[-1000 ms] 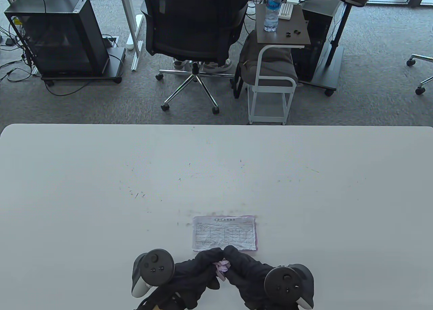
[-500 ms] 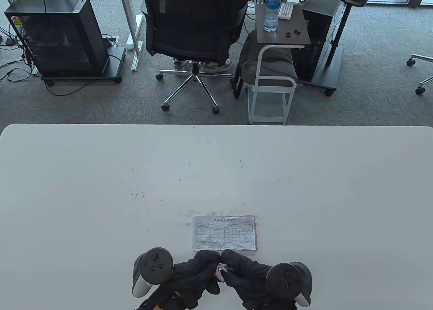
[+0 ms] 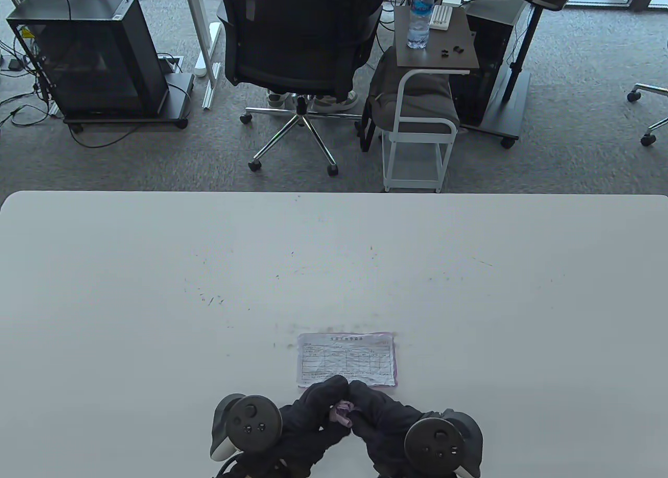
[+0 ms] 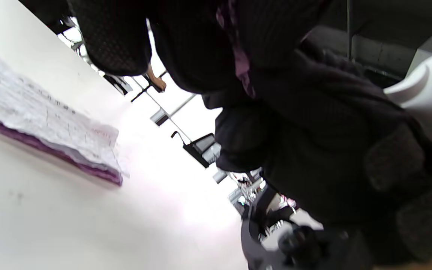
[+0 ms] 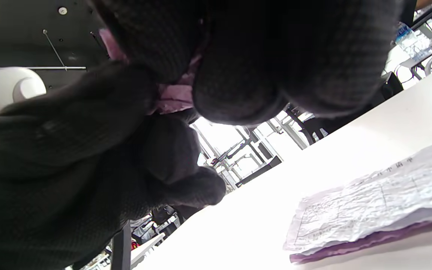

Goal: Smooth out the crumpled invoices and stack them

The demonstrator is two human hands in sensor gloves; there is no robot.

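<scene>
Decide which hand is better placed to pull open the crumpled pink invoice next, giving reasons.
Neither clearly: the left hand and right hand both grip the crumpled pink invoice between them, just short of the flattened stack. Likely both pull apart together.

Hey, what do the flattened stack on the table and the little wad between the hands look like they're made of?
Flattened stack: thin printed paper, matte, white top sheet over purple ones; creases and form grid lines show. Crumpled wad: apparently the same thin paper in pale purple, crinkled, pinched between the left hand and right hand. Table: smooth white top, probably laminate, with scuffs.
</scene>
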